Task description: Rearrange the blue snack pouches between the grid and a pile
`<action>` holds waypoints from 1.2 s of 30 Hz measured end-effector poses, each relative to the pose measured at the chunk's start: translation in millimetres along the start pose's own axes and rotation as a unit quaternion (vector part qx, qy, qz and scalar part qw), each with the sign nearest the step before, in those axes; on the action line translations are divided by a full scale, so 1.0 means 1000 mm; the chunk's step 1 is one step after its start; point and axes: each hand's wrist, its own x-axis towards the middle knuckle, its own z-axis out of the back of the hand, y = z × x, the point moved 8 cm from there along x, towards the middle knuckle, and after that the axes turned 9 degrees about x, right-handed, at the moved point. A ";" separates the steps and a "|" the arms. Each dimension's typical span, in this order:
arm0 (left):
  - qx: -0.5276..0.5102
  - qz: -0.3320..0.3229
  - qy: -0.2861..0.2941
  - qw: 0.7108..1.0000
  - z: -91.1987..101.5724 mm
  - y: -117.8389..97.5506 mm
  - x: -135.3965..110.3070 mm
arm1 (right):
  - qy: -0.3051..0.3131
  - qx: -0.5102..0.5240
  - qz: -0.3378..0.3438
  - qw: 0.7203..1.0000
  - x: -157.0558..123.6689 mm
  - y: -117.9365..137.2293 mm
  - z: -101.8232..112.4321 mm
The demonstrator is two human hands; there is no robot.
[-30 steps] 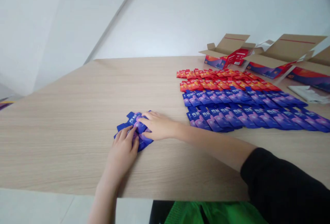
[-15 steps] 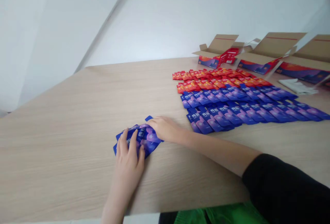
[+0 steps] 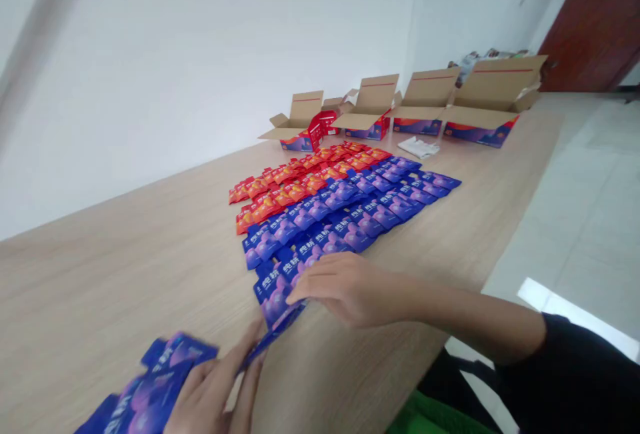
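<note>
My left hand (image 3: 215, 387) is at the bottom, its fingers closed round one end of a tilted blue packet (image 3: 274, 337), seen nearly edge-on. My right hand (image 3: 345, 287) has its fingers bent together at the near end of the rows of blue packets (image 3: 345, 237). Its fingertips lie over the nearest packet and the tilted one's far end; its thumb is mostly hidden. Beside my left hand, several loose blue packets (image 3: 155, 391) lie overlapped, partly cut off by the frame.
Rows of red-orange packets (image 3: 280, 191) lie behind the blue rows on the wooden table (image 3: 125, 274). Several open cardboard boxes (image 3: 367, 121) stand at the back, with a white folded item (image 3: 419, 147) in front. The table's edge runs along the right, above a tiled floor (image 3: 575, 221).
The view has turned right. My right hand has moved from the loose blue packets to the near end of the blue rows. My left hand now grips a tilted packet beside the loose ones.
</note>
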 end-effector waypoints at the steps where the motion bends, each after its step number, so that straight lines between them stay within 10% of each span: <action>1: -0.027 -0.037 0.042 0.998 -0.013 -0.016 0.010 | -0.023 0.029 -0.028 0.999 -0.014 -0.007 0.013; 9: -0.135 -0.095 0.239 0.957 -0.090 -0.107 0.084 | -0.101 0.109 -0.158 0.976 -0.119 -0.052 0.083; 19: -0.063 -0.136 0.188 0.971 -0.178 -0.200 0.165 | -0.400 -0.133 -0.215 0.881 -0.247 -0.139 0.207; 27: 0.049 -0.196 0.144 0.969 -0.243 -0.259 0.188 | -0.283 -0.176 -0.203 0.921 -0.248 -0.213 0.190; 36: 0.046 -0.195 0.155 0.967 -0.258 -0.265 0.196 | -0.172 -0.224 -0.230 0.931 -0.236 -0.223 0.165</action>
